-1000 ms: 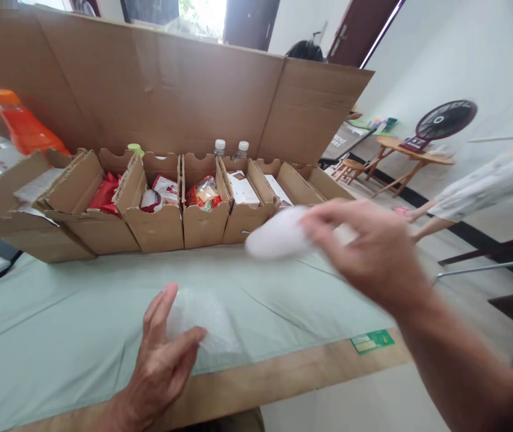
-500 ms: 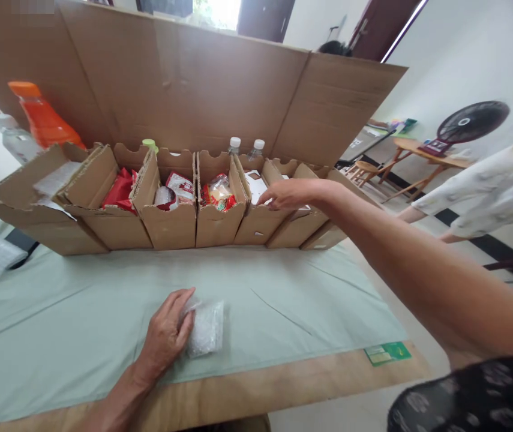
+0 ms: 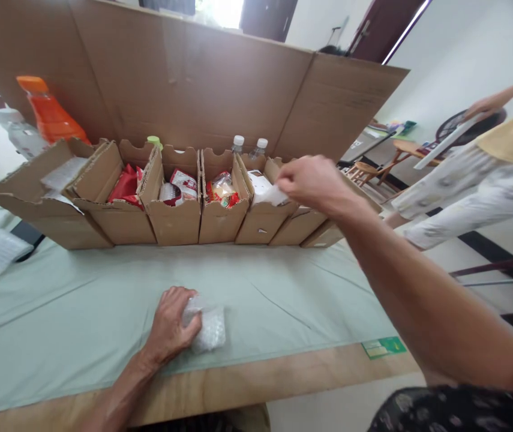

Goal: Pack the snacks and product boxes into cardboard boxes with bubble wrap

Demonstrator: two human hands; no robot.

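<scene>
My left hand (image 3: 173,324) grips one end of a small bubble wrap bundle (image 3: 212,329) on the green cloth; whatever is wrapped inside does not show clearly. Over the right part of a row of cardboard bins, my right hand (image 3: 312,183) is closed in a pinch. From its fingers hangs a thin whitish translucent piece (image 3: 276,195), too blurred to name. Just below lies the bin with white items (image 3: 257,182). To its left, a cardboard bin (image 3: 220,223) holds a clear and red food packet (image 3: 224,191).
More bins hold red-and-white packets (image 3: 183,185), a red bag (image 3: 126,185) and bubble wrap sheets (image 3: 64,174). Behind them stand an orange bottle (image 3: 53,114), clear bottles and a tall cardboard panel (image 3: 202,78). A green card (image 3: 384,347) lies at the table edge. Another person (image 3: 472,174) stands at right.
My right hand has risen from the bin with the whitish piece in its fingers. My left hand stays on the bubble wrap bundle. The other person has come further into view.
</scene>
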